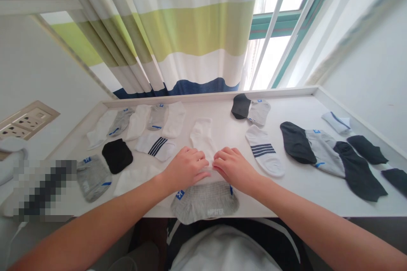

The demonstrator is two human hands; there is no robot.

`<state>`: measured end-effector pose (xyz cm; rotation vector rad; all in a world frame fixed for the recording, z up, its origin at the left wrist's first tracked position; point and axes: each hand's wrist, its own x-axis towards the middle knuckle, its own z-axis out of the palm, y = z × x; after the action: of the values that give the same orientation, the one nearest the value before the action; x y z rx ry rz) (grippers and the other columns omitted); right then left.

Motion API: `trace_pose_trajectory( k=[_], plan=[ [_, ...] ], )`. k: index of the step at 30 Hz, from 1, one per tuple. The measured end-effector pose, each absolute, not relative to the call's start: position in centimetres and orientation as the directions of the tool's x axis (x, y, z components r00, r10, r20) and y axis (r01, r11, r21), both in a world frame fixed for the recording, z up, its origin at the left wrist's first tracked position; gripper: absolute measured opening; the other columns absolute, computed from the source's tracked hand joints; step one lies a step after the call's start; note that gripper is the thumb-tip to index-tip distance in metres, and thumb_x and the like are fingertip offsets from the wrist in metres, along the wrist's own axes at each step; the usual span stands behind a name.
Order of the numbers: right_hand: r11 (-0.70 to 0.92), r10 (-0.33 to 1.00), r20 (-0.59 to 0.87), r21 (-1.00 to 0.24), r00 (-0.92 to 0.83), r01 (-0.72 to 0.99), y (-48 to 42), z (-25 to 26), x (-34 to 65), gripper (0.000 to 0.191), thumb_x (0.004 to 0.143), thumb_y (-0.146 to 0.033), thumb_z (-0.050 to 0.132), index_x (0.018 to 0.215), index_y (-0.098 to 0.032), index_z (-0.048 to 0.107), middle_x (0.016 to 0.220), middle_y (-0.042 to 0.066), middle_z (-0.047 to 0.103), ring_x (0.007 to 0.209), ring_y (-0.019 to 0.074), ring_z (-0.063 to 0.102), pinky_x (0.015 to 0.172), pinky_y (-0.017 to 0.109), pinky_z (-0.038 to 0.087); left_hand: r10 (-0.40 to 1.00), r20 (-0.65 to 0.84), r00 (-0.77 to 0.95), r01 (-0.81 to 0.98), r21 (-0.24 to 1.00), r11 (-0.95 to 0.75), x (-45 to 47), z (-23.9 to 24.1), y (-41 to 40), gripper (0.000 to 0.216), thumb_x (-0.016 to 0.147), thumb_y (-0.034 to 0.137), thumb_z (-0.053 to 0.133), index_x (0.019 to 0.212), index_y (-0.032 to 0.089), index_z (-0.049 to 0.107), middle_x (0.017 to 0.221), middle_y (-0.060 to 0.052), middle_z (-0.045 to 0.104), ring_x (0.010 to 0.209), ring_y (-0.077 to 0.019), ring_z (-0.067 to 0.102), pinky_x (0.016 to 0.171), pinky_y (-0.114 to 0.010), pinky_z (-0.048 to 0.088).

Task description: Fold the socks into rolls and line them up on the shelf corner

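Note:
A plain white sock (202,132) lies lengthwise in the middle of the white desk, its near end between my two hands. My left hand (187,167) pinches that end from the left, fingertips bent down onto it. From the right, my right hand (234,168) grips the same end, its fingers closed. The fingertips of both hands almost meet, and they hide part of the sock. Just below them a grey sock (205,205) with blue marks and "HIPSTER" lettering lies across the desk's front edge.
At left lie white and grey socks, a striped sock (155,147) and a black sock (117,156). At right are another striped sock (265,150), a dark sock (298,143) and several more. A raised rim (206,98) borders the desk. A curtain (197,29) hangs behind.

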<state>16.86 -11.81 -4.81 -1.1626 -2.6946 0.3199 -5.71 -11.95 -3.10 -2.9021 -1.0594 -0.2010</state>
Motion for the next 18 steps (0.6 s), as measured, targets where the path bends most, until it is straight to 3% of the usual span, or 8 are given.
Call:
trace_pose_trajectory(
  k=[3, 9, 15, 18],
  plan=[
    [0.668, 0.734, 0.064, -0.252, -0.676, 0.701, -11.9, -4.7, 16.6, 0.024, 0.106, -0.027, 0.055, 0.096, -0.019, 0.075, 0.109, 0.007, 0.073, 0.102, 0.0229, 0.056, 0.086, 0.038, 0.035, 0.666, 0.137, 0.733, 0.676, -0.043, -0.735, -5.0, -3.6, -12.8, 0.019, 0.097, 0.035, 0.068, 0.087, 0.019, 0.068, 0.093, -0.004, 0.071, 0.088, -0.0220, 0.062, 0.078, -0.038, 0.040],
    [0.647, 0.746, 0.032, -0.272, -0.666, 0.712, -11.9, -4.5, 16.6, 0.027, 0.107, -0.028, 0.053, 0.094, -0.019, 0.075, 0.104, 0.008, 0.072, 0.098, 0.0226, 0.054, 0.083, 0.037, 0.033, 0.726, 0.175, 0.665, 0.743, -0.057, -0.666, -4.3, -3.9, -13.8, 0.013, 0.101, 0.025, 0.061, 0.091, 0.021, 0.069, 0.082, -0.002, 0.069, 0.082, -0.0217, 0.060, 0.072, -0.037, 0.038],
    [0.668, 0.729, 0.092, -0.311, -0.678, 0.676, -12.1, -4.7, 16.8, 0.016, 0.101, -0.031, 0.063, 0.105, -0.019, 0.073, 0.102, 0.006, 0.073, 0.101, 0.0234, 0.055, 0.085, 0.038, 0.033, 0.771, 0.173, 0.613, 0.786, -0.038, -0.617, -4.1, -4.4, -14.7, 0.017, 0.101, 0.023, 0.060, 0.087, 0.021, 0.071, 0.092, -0.005, 0.072, 0.087, -0.0214, 0.060, 0.073, -0.038, 0.038],
    [0.690, 0.711, 0.087, -0.283, -0.698, 0.667, -12.1, -4.8, 16.9, 0.014, 0.102, -0.029, 0.062, 0.102, -0.019, 0.073, 0.101, 0.006, 0.073, 0.101, 0.0236, 0.054, 0.086, 0.038, 0.032, 0.793, 0.167, 0.585, 0.804, 0.001, -0.594, -4.0, -4.4, -15.1, 0.018, 0.101, 0.023, 0.059, 0.087, 0.020, 0.071, 0.091, -0.005, 0.070, 0.088, -0.0215, 0.059, 0.075, -0.038, 0.039]
  ],
)
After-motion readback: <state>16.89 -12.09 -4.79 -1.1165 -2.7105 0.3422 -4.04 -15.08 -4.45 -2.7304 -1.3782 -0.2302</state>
